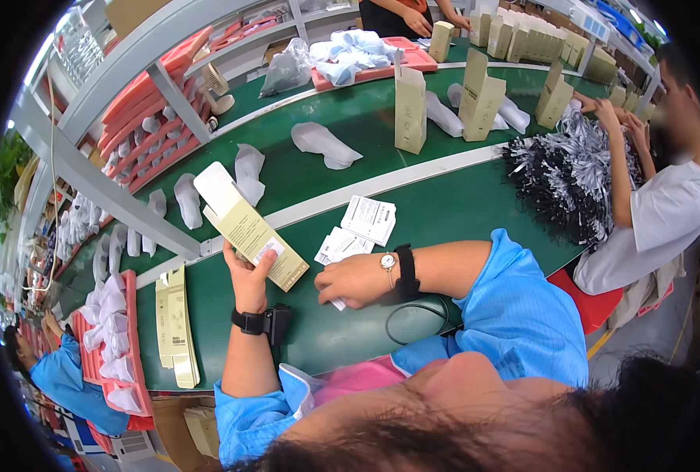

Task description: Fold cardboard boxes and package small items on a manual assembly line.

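My left hand grips a slim beige carton by its lower end, thumb and fingers clamped on it, holding it tilted above the green worktop with its open white flap pointing toward ten o'clock. At three o'clock from the carton, my right hand rests on the worktop, fingers curled over a small white leaflet that pokes out beneath them; whether they pinch it, I cannot tell. The two hands are apart, the carton's lower corner near the right knuckles. Just beyond the right hand, at twelve o'clock, lies a loose pile of folded white leaflets. A black band with a small box circles my left wrist; a watch and a black strap sit on the right.

At eight o'clock from the carton, a stack of flat beige cartons lies on the worktop, beside a red tray of white pouches. More white pouches dot the far belt at twelve to one o'clock, among upright beige cartons. At three o'clock, a person in a white shirt works over a heap of black-and-white cords.
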### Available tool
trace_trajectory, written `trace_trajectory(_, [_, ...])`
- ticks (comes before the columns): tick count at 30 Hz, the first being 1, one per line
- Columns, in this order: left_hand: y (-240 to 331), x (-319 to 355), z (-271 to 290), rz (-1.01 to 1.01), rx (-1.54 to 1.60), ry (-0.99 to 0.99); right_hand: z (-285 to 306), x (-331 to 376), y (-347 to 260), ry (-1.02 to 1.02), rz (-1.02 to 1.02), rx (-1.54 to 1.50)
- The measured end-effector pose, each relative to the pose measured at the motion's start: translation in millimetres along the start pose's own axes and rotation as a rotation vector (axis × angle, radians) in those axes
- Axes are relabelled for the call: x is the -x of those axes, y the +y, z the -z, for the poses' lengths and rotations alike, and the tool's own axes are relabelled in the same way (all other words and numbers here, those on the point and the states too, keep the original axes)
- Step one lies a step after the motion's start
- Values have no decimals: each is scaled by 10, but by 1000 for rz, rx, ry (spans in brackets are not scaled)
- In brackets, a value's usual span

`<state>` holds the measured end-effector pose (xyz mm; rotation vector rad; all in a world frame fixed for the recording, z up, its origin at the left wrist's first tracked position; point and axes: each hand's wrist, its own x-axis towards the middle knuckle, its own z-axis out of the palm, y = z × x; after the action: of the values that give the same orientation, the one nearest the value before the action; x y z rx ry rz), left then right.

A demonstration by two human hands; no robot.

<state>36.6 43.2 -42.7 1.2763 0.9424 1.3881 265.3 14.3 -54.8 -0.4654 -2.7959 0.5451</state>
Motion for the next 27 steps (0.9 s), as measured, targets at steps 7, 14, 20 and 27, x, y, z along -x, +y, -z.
trace_trajectory(7, [-58, -21, 2, -3, -15, 12, 10, 7, 17, -23, 15, 3])
trace_trajectory(14, [-71, -35, -6, -18, 9, 33, -31, -12, 62, 83, 38, 90])
trace_trajectory(20, [-59, 18, 10, -21, 32, 21, -67, -34, 42, 103, 94, 88])
trace_trajectory(27, [-31, 38, -17, 23, 65, 3, -98, -41, 80, 144, 113, -28])
